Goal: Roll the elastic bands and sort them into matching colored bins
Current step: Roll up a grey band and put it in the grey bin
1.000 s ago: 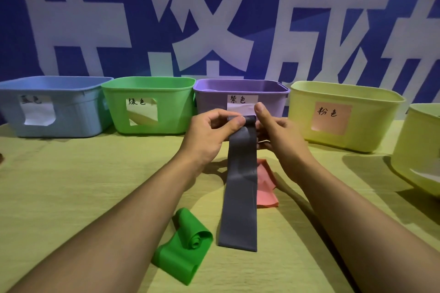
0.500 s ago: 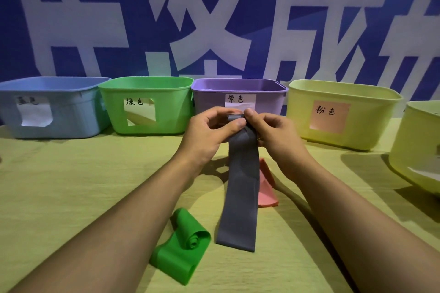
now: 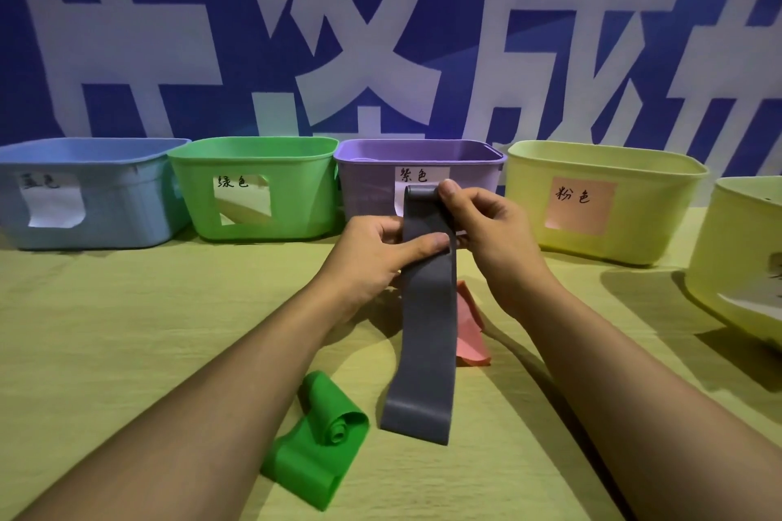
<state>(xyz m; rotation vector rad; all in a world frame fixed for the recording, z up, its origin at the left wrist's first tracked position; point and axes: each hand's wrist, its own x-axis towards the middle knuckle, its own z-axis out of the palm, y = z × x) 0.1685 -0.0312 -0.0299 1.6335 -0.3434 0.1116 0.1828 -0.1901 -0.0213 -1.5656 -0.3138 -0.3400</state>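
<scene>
Pinching grey band [image 3: 427, 309] (upright), both hands [image 3: 372, 254].

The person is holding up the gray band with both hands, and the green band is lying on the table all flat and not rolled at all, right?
Not quite. Both the left hand and the right hand do hold up the gray band, but the head view shows the green band on the table partly rolled: one end is curled into a spiral.
</scene>
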